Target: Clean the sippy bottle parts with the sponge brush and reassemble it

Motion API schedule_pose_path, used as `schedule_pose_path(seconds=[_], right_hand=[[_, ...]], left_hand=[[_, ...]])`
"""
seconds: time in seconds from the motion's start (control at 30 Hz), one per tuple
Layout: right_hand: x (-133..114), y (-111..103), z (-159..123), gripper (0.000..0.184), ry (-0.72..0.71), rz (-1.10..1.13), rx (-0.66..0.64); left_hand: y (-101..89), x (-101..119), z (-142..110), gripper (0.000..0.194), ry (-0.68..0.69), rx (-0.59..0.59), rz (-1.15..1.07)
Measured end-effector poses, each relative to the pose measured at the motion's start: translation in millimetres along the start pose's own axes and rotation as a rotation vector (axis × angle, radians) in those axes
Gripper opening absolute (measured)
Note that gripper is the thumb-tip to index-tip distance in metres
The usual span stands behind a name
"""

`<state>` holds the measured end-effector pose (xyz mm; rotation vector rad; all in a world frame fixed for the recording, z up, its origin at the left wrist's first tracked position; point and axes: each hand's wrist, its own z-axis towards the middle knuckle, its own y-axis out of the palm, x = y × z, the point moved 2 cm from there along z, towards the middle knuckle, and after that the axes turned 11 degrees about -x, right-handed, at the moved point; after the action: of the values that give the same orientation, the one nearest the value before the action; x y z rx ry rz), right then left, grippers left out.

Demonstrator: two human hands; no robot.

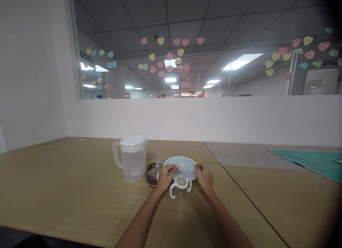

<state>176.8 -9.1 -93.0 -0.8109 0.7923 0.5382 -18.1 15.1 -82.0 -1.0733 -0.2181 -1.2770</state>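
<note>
A clear baby bottle point(181, 193) with white side handles and red print stands uncapped on the table between my wrists. Behind its open neck, my left hand point(166, 176) is closed in a pinch, with a small pale, translucent piece point(177, 166) at its fingertips. My right hand point(204, 176) pinches at the right rim of a white plate point(184, 162); what its fingers hold is too small to make out. Beside my left hand, a clear dome-shaped cap point(158, 166) is by a round metal dish point(151, 177), partly hidden by the hand.
Left of the dish stands a translucent lidded pitcher point(134, 164). Something yellow point(197, 160) shows behind the plate, close to my right hand. A teal cloth point(307, 162) lies at the far right. A low white wall point(187, 118) borders the wooden table point(66, 191).
</note>
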Motion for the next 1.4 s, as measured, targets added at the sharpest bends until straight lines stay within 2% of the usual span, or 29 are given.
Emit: schedule_pose_path(seconds=[0.17,0.3,0.43,0.53,0.7,0.83,1.0,1.27,1.4], right_hand=[[-1,2,-1,0.024,-0.033,-0.093,-0.004],[-1,2,-2,0.024,-0.014,-0.111,-0.039],[0,2,-1,0.023,-0.032,-0.119,-0.03],[1,4,0,0.023,-0.034,-0.12,-0.023],[4,5,0,0.023,-0.053,-0.106,-0.008],[2,5,0,0.024,-0.054,-0.102,-0.033],[0,4,-1,0.024,-0.001,-0.115,-0.067],[-2,2,-1,0.023,0.019,-0.129,-0.116],[-4,2,-2,0.022,0.052,-0.153,-0.138]], left_hand=[[-0.7,-7,7,0.034,-0.087,0.103,-0.545],[-1.7,-12,12,0.025,-0.14,0.153,-1.021],[-7.2,-5,12,0.011,-0.111,0.158,-1.286],[-10.5,1,10,0.007,-0.095,0.099,-1.398],[-9.2,6,4,0.005,-0.118,-0.016,-1.49],[-5.4,7,1,0.006,-0.143,-0.099,-1.425],[-4.2,6,2,0.008,-0.16,-0.097,-1.324],[-3.6,4,2,0.007,-0.141,-0.107,-1.387],[-1.1,5,1,0.02,-0.168,-0.136,-1.284]])
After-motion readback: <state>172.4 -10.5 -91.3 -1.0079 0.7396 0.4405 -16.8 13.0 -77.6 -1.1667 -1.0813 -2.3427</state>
